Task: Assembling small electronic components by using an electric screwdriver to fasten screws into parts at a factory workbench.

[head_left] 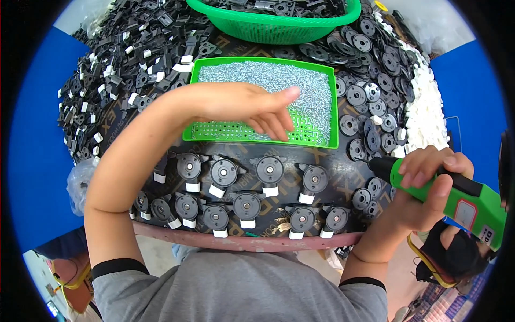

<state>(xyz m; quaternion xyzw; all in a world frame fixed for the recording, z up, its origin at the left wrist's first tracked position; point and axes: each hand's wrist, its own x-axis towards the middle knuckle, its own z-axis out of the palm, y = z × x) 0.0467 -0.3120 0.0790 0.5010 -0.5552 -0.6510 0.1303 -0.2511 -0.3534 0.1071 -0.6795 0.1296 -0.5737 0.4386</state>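
My left hand reaches across a green tray of small silvery screws. Its thumb stands away from the fingers, which point down toward the tray's near part, and nothing shows in its grasp. At the right, my right hand is wrapped round a green and black cordless screwdriver, whose bit points left. Between the tray and the near table edge stand two rows of round black assemblies with white tabs, several showing a screw at the centre.
A green basket of black parts stands behind the tray. Black brackets with white ends heap up on the left. Black discs and a pile of white pieces lie on the right. A clear plastic bag sits at the left edge.
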